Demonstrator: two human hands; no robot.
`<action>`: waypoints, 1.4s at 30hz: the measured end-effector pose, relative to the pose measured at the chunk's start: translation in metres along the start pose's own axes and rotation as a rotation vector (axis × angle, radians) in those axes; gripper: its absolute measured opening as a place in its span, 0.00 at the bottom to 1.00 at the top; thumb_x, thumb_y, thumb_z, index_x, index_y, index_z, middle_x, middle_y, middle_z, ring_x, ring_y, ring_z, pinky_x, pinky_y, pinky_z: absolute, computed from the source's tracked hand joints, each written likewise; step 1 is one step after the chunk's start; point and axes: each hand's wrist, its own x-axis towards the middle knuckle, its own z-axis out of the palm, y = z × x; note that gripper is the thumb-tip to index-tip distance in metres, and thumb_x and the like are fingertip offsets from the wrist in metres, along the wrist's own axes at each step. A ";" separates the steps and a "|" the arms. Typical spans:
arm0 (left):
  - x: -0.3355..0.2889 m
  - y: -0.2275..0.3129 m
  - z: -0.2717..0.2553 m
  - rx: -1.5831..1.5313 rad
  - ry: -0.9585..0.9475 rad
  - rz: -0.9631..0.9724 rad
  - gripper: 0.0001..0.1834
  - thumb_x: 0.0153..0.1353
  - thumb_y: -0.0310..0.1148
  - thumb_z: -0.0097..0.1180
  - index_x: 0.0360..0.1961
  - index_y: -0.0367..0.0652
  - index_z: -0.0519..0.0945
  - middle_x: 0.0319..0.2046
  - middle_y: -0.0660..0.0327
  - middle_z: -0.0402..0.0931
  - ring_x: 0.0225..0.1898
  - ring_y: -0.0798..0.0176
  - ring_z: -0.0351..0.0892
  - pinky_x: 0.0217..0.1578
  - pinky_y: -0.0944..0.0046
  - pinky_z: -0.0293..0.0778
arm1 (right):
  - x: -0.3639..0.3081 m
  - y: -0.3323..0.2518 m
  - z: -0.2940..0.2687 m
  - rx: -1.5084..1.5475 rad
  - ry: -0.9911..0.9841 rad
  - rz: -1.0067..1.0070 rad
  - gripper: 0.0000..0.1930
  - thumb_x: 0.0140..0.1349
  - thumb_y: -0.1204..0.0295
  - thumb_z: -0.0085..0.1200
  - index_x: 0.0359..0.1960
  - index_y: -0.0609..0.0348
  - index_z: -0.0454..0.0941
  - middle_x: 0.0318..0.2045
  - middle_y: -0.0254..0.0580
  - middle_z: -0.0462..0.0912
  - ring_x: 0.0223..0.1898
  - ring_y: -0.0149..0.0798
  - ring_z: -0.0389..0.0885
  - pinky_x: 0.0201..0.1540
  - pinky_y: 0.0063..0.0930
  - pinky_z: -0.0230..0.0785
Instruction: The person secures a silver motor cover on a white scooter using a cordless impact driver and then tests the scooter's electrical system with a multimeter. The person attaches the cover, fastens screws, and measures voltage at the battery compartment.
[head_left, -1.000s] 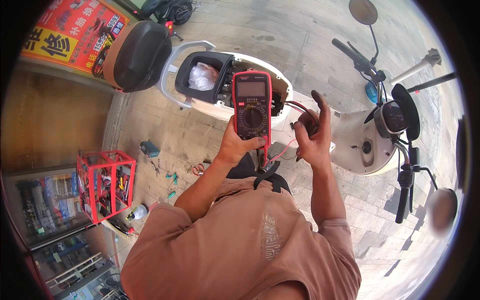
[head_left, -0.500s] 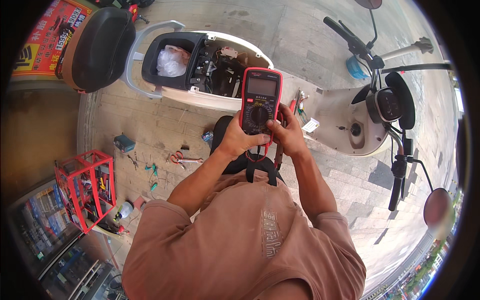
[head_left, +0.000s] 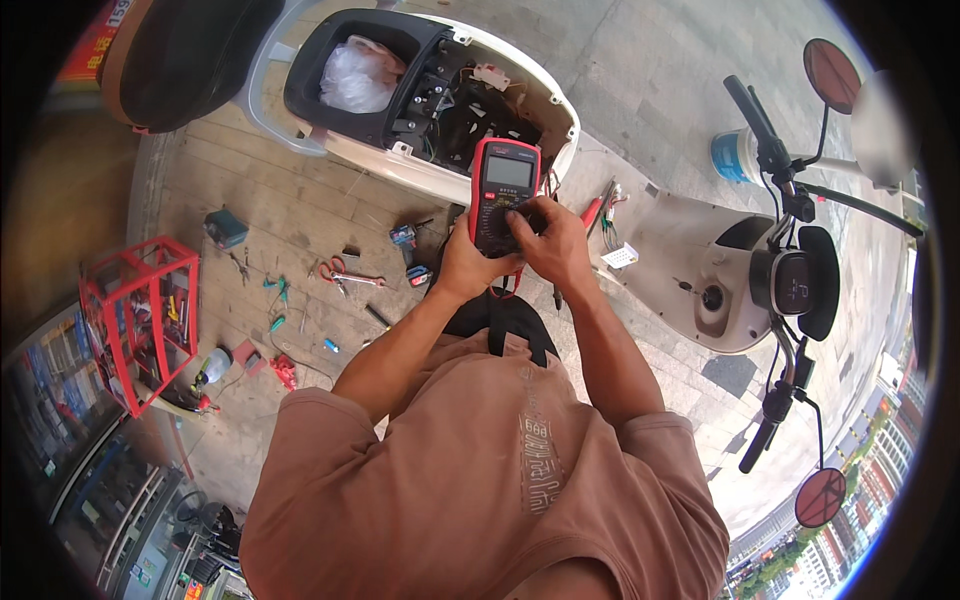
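A red-and-black digital multimeter is held upright in front of me, its grey screen at the top. My left hand grips its lower left side. My right hand is curled against the lower right, its thumb on the round dial, which the fingers mostly cover. A red test lead hangs below the meter. Just beyond stands a white electric scooter with its seat tipped back and the compartment exposed, showing wires and dark parts.
Clear plastic wrapping fills the scooter's storage bin. Pliers and a white card rest on its footboard. Left on the paving lie red-handled scissors, a wrench, a blue cordless tool and a red tool rack. Handlebars stand right.
My right thumb has moved up onto the dial. The meter's screen looks lighter than before. My view has shifted, and the meter sits slightly further left in it.
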 end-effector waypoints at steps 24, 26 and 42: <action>0.066 -0.008 -0.070 -0.017 0.031 -0.328 0.28 0.46 0.17 0.66 0.50 0.38 0.72 0.40 0.64 0.77 0.38 0.71 0.78 0.39 0.69 0.77 | 0.115 0.032 -0.014 0.928 0.060 0.497 0.32 0.61 0.82 0.39 0.68 0.56 0.47 0.40 0.47 0.75 0.27 0.29 0.72 0.28 0.23 0.68; 0.054 -0.001 -0.083 0.011 0.142 -0.371 0.24 0.45 0.19 0.68 0.46 0.38 0.74 0.39 0.63 0.78 0.38 0.70 0.78 0.41 0.69 0.76 | 0.127 0.035 -0.018 1.182 0.109 0.452 0.35 0.63 0.82 0.36 0.70 0.47 0.39 0.46 0.52 0.75 0.26 0.30 0.73 0.27 0.25 0.70; -0.010 0.029 -0.060 0.100 0.486 -0.290 0.25 0.45 0.17 0.65 0.47 0.39 0.72 0.37 0.64 0.77 0.35 0.69 0.79 0.38 0.68 0.77 | 0.057 0.137 0.060 0.503 0.081 0.654 0.35 0.63 0.79 0.47 0.69 0.67 0.42 0.44 0.58 0.79 0.22 0.29 0.73 0.22 0.21 0.68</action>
